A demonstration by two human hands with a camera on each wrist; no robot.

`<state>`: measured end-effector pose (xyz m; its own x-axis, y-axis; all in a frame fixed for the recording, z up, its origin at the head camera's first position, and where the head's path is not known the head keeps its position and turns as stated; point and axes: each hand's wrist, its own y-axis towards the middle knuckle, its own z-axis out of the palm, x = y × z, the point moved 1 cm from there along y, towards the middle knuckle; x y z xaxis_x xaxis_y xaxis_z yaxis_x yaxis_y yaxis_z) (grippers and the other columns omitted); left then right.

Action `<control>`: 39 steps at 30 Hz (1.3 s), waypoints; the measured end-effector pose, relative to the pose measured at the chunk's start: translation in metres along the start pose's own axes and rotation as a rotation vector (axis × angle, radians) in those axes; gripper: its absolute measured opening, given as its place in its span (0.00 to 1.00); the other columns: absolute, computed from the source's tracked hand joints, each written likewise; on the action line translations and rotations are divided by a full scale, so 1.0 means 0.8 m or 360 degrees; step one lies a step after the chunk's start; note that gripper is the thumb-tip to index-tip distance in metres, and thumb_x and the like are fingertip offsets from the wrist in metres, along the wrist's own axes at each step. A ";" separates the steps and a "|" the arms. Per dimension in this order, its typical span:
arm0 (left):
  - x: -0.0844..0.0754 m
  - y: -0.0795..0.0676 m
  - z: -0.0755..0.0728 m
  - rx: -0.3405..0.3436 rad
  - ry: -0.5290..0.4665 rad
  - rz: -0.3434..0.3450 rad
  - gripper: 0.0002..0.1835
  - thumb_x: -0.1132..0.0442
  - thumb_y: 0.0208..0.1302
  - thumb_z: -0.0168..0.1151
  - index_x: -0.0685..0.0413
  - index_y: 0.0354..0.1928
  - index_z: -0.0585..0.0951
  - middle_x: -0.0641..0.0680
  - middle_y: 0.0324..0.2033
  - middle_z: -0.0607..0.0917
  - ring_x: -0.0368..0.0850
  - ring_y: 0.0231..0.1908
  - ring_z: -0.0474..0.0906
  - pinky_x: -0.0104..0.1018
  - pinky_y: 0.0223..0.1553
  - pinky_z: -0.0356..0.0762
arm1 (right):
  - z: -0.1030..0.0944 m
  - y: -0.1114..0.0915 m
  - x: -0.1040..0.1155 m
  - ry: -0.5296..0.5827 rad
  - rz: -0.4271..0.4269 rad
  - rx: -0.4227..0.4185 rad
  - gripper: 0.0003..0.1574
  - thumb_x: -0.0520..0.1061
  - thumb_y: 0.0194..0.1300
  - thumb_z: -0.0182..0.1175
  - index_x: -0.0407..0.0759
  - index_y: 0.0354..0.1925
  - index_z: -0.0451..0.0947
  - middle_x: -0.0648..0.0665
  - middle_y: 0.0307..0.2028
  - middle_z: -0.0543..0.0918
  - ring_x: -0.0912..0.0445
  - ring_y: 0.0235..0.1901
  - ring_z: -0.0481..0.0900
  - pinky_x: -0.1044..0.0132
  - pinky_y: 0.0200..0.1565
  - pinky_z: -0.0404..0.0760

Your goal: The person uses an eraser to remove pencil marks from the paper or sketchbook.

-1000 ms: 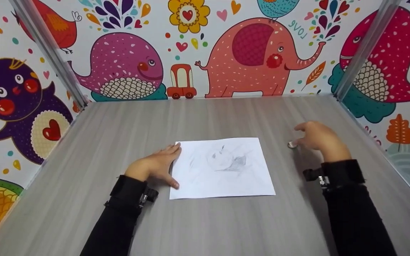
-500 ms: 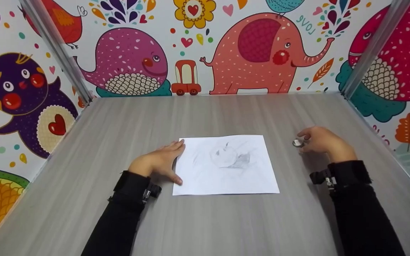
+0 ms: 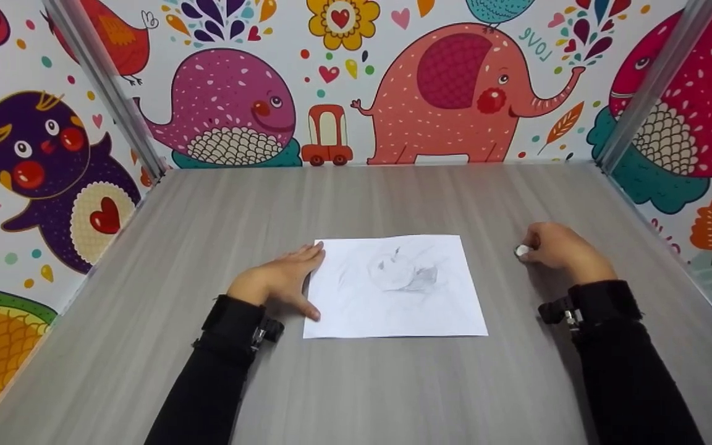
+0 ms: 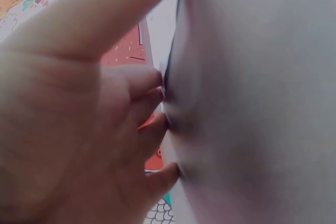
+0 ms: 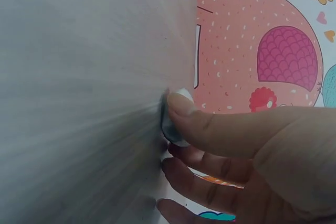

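Observation:
A white sheet of paper (image 3: pixel 356 315) with a grey pencil drawing of a shaded ball lies flat on the table. My left hand (image 3: pixel 279 281) rests on its left edge, fingertips and thumb spread over the margin; in the left wrist view the fingers (image 4: pixel 152 129) reach down to the surface. Off to the right of the paper, my right hand (image 3: pixel 560 250) pinches a small rounded white-and-grey piece (image 3: pixel 522 251), eraser-like in look. The right wrist view has the thumb lying over this piece (image 5: pixel 173 129), right at the tabletop, with the other fingers curled below.
The wood-grain table (image 3: pixel 393 395) runs back to a wall (image 3: pixel 387 74) printed with cartoon animals. Similar printed walls stand at the left and right, with metal posts (image 3: pixel 659 86) at the corners. Both wrists wear black straps with small cameras.
My right fingers have come together on the small piece, which was beside the thumb with the index finger held apart. The left hand stays on the paper; the head view has shifted slightly.

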<state>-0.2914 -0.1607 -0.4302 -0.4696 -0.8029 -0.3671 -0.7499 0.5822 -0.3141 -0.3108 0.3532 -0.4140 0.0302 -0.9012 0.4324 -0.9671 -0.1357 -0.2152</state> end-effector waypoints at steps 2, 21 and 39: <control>0.000 0.000 0.000 -0.0001 0.0005 0.0000 0.72 0.41 0.52 0.85 0.68 0.84 0.48 0.65 0.85 0.44 0.63 0.84 0.38 0.62 0.82 0.42 | 0.000 0.000 0.001 0.0005 -0.0017 -0.0021 0.15 0.42 0.71 0.69 0.31 0.45 0.77 0.35 0.39 0.80 0.41 0.39 0.77 0.51 0.41 0.79; -0.024 0.008 0.000 -0.0076 0.0148 -0.0064 0.69 0.33 0.56 0.79 0.68 0.83 0.51 0.63 0.85 0.48 0.60 0.84 0.42 0.60 0.82 0.41 | 0.002 -0.003 0.080 0.0158 -0.0232 -0.0163 0.12 0.38 0.75 0.66 0.34 0.53 0.79 0.34 0.47 0.85 0.45 0.42 0.85 0.54 0.44 0.86; -0.052 0.018 0.007 -0.0024 0.0175 0.0028 0.67 0.37 0.53 0.82 0.64 0.84 0.55 0.60 0.85 0.51 0.56 0.84 0.44 0.58 0.82 0.44 | 0.065 0.012 0.242 0.0546 -0.0589 0.0028 0.07 0.37 0.71 0.65 0.34 0.42 0.78 0.42 0.27 0.86 0.56 0.23 0.83 0.62 0.25 0.85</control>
<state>-0.2800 -0.1179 -0.4239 -0.5306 -0.8022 -0.2739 -0.7475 0.5952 -0.2950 -0.3014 0.1559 -0.3782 0.2827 -0.6047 0.7446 -0.9028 -0.4300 -0.0064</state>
